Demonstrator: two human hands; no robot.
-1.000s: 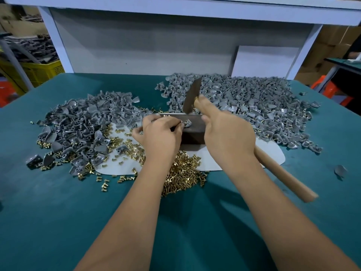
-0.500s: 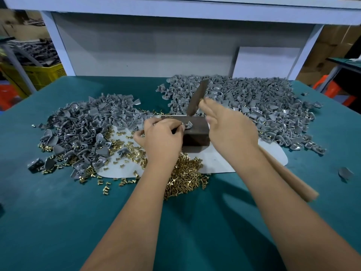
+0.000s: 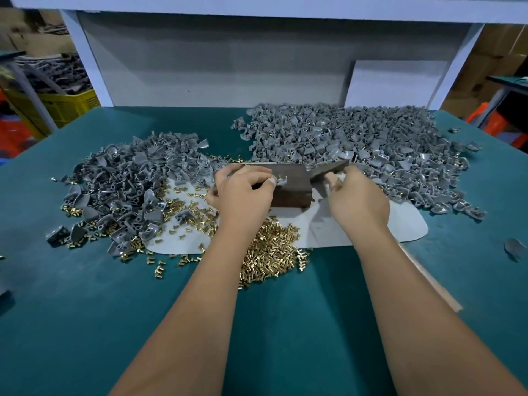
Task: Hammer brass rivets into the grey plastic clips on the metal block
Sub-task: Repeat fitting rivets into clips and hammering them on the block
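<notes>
A dark metal block [image 3: 294, 185] stands on a white mat [image 3: 405, 227] at the table's middle. My left hand [image 3: 243, 192] pinches a grey plastic clip [image 3: 281, 180] with a brass rivet on top of the block. My right hand [image 3: 357, 201] grips a wooden-handled hammer; its metal head [image 3: 328, 170] is down at the block's right end, and the handle [image 3: 428, 278], blurred, runs back past my forearm. A heap of brass rivets [image 3: 271, 250] lies in front of the block.
A large pile of grey clips [image 3: 357, 144] lies behind and right of the block, a smaller pile [image 3: 123, 181] mixed with rivets to the left. A lone clip [image 3: 514, 247] sits at the far right. Yellow crate [image 3: 65, 104] beyond the left edge.
The hammer head has swung down from its raised, tilted position to the block's right end. My right hand dropped and moved right. My left hand stayed on the clip.
</notes>
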